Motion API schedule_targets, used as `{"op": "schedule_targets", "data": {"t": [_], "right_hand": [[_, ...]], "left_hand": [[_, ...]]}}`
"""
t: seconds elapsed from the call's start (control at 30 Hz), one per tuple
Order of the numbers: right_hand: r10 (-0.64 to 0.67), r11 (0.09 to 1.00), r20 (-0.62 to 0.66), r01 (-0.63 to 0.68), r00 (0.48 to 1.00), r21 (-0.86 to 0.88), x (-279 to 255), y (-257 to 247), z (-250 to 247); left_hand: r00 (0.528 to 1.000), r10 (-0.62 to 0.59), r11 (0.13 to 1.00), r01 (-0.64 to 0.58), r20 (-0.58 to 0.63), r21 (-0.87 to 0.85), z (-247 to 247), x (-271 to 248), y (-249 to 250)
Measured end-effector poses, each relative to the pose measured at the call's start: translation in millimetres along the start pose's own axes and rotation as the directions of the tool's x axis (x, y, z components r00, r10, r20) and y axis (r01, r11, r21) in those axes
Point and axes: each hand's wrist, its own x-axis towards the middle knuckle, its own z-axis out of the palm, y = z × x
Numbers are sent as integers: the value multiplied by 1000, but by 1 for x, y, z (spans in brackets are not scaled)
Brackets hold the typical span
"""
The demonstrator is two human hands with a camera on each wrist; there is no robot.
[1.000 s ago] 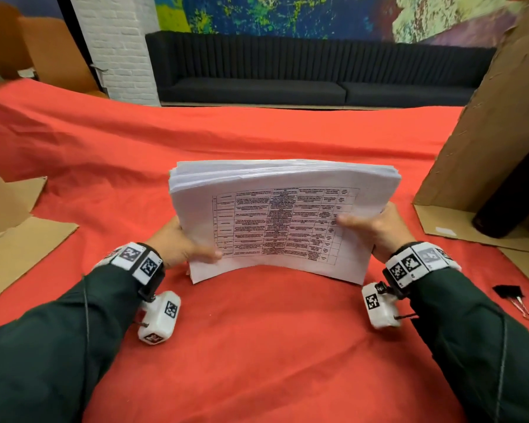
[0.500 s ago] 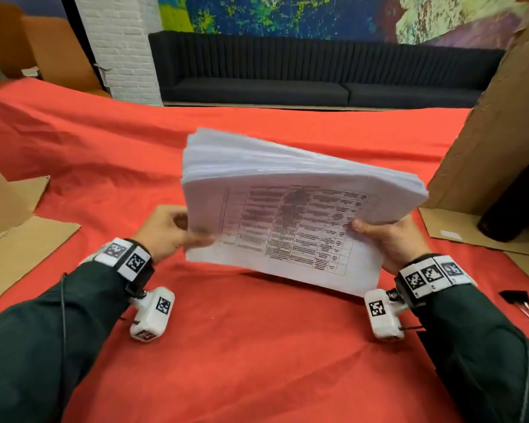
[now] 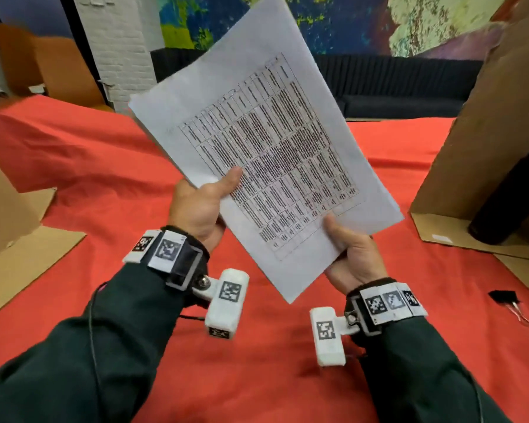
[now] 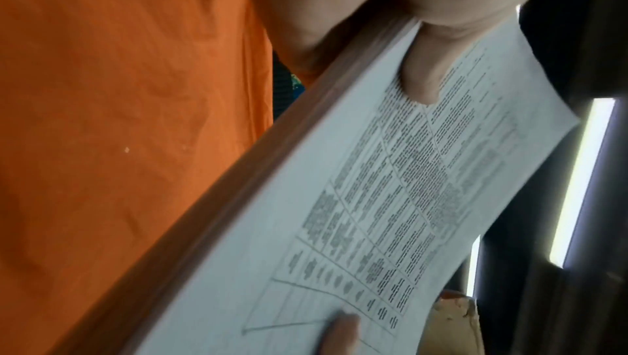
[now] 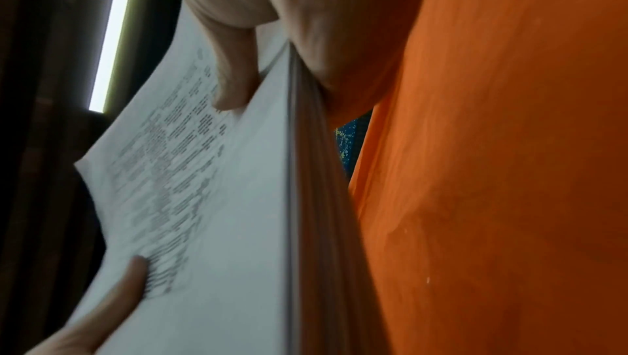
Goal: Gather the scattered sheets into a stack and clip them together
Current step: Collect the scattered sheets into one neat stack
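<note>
A thick stack of white sheets (image 3: pixel 266 154) with a printed table on top is held up in the air over the red cloth, turned on a diagonal. My left hand (image 3: pixel 200 206) grips its left long edge, thumb on the top page. My right hand (image 3: pixel 350 248) grips the lower edge, thumb on top, fingers hidden behind. The wrist views show the stack (image 4: pixel 390 213) (image 5: pixel 204 199) edge-on with both thumbs pressed on the page. A black binder clip (image 3: pixel 506 300) lies on the cloth at the right, apart from both hands.
The table is covered with a red cloth (image 3: pixel 104 166). An open cardboard box (image 3: pixel 486 148) with a black cylinder (image 3: pixel 510 196) inside stands at the right. Flat cardboard (image 3: pixel 16 248) lies at the left. A dark sofa (image 3: pixel 394 87) is beyond the table.
The stack stood on its long edge on the cloth; both hands have lifted it and rotated it to a diagonal, with the hands now closer together near me.
</note>
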Motion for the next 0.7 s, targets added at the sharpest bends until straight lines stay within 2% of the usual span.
{"op": "schedule_targets", "data": {"t": [0.1, 0.23, 0.33, 0.43, 0.5, 0.53, 0.57, 0.6, 0.63, 0.7], "right_hand": [[-50, 989, 42, 55, 998, -134, 2, -20, -9], [-62, 890, 140, 119, 988, -441, 3, -53, -10], [-88, 811, 243, 211, 966, -546, 5, -70, 10], [-331, 765, 330, 456, 884, -455, 10, -89, 41], [-476, 738, 287, 556, 831, -384, 13, -108, 55], [-511, 706, 270, 578, 816, -409, 14, -118, 58], [-532, 647, 274, 594, 801, -478, 14, -128, 60], [-549, 545, 298, 605, 781, -580, 13, -137, 61], [-558, 405, 343, 609, 756, -682, 11, -144, 62], [-509, 89, 482, 601, 713, -794, 9, -153, 66]], "left_hand": [[990, 127, 975, -137, 67, 178, 0, 3, 19], [948, 202, 903, -278, 246, 328, 0, 9, 52], [890, 181, 748, -400, 418, 529, 5, 15, 67], [817, 78, 561, -510, 572, 652, 19, 16, 73], [775, 73, 498, -574, 628, 651, 27, 16, 80], [769, 72, 475, -586, 635, 657, 30, 16, 85], [771, 63, 449, -589, 633, 672, 33, 17, 91], [771, 49, 413, -594, 635, 690, 37, 17, 96], [768, 33, 356, -607, 640, 710, 41, 18, 102], [759, -12, 174, -639, 651, 749, 51, 21, 110]]}}
